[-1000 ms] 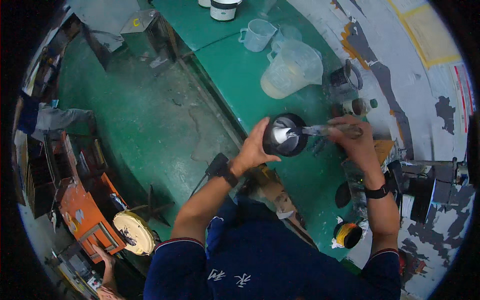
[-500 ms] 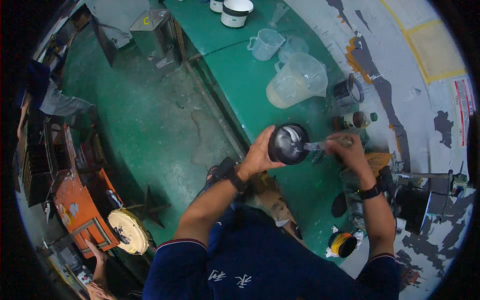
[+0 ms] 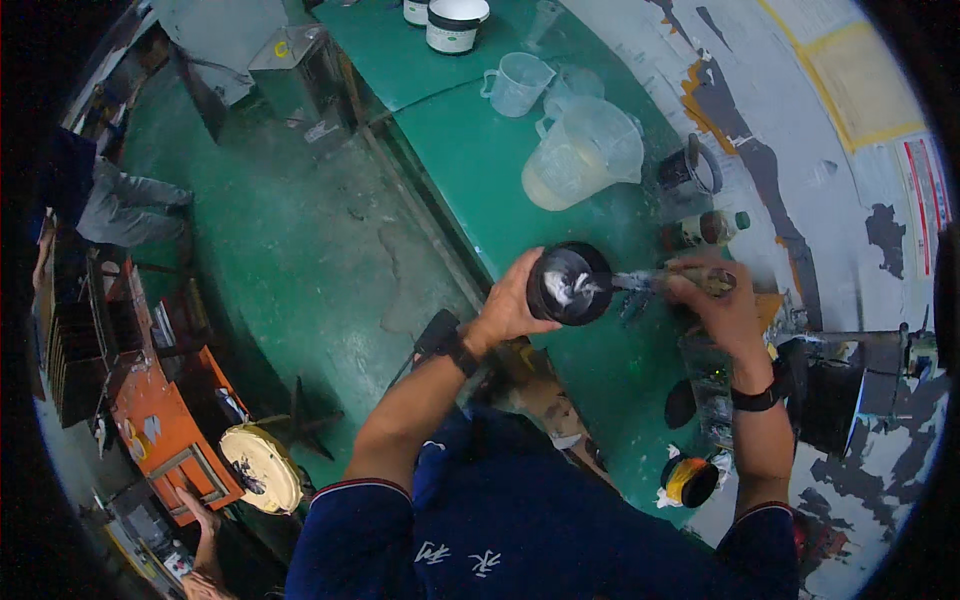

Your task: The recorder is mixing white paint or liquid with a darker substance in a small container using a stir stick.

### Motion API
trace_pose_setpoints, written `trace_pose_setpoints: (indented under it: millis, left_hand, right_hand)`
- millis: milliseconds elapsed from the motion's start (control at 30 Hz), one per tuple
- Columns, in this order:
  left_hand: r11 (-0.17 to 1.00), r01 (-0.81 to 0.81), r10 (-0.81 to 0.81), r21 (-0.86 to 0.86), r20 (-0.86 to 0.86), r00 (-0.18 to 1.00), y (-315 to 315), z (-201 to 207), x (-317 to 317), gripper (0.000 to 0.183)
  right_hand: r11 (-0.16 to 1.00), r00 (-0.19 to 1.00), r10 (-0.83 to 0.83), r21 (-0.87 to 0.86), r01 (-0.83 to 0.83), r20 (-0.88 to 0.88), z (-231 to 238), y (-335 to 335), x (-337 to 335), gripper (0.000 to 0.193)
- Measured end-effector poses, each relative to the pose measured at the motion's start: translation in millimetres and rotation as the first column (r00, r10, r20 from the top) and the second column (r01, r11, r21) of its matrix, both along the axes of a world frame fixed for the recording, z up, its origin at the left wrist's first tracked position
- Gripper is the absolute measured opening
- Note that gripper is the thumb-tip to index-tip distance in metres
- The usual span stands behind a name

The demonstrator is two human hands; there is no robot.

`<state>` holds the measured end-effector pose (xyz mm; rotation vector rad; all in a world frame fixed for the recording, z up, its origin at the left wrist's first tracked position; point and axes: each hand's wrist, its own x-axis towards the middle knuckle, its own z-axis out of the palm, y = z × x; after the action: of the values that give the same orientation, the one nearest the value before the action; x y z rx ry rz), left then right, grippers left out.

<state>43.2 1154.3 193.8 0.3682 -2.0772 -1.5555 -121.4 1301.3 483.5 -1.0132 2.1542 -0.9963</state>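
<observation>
My left hand (image 3: 515, 305) is wrapped around the side of a small black tub (image 3: 569, 285), tipped so its open mouth faces up at me over the green bench (image 3: 470, 170); pale grey-white paste shows inside it. My right hand (image 3: 722, 310) is clenched on the handle of a spatula (image 3: 650, 282) whose blade reaches across into the tub's mouth. Both hands grip their things off the bench surface, just in front of my chest.

As I judge it, the tub is the weak point: I hold it by one side only, tilted, so a hard scrape with the spatula could twist it out of my fingers or flick paste onto the bench or my sleeve. The big clear jug (image 3: 585, 152) of yellowish liquid stands close behind the tub, and the smaller measuring cup (image 3: 518, 83) beyond it; a wide swing of my right elbow or the spatula could knock something near the dark mug (image 3: 688, 170) and small bottle (image 3: 712, 227) beside my wrist.

Against the picture a second ago, the tub and both hands keep nearly the same pose; the view has shifted so the bench items sit a little lower, and the spatula blade reads deeper in the tub.
</observation>
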Motion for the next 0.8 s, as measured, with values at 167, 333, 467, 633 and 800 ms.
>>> trace_pose_setpoints:
  millis: [167,333,467,633,800]
  left_hand:
    - [1.0,-0.014,0.012,-0.025,-0.049,0.999,-1,-1,0,0.124]
    - [1.0,-0.003,0.003,-0.01,-0.003,1.0,0,2,0,0.123]
    - [0.999,-0.011,0.01,-0.033,-0.022,1.0,-2,1,1,0.12]
    - [1.0,0.002,-0.002,-0.012,-0.033,0.999,-1,6,1,0.118]
    - [1.0,-0.01,0.01,0.006,-0.031,0.999,-1,6,2,0.117]
  right_hand:
    - [0.864,0.777,0.483,0.076,-0.497,-0.403,-2,-30,4,0.027]
    - [0.838,0.743,0.535,0.145,-0.525,-0.402,-30,-34,-16,0.026]
    - [0.948,0.906,0.306,0.175,-0.264,-0.292,-34,-29,-24,0.026]
    - [0.984,0.988,0.104,0.159,-0.085,-0.116,-46,-7,-37,0.025]
    - [0.99,0.995,-0.016,0.138,0.002,0.1,-53,6,-34,0.022]
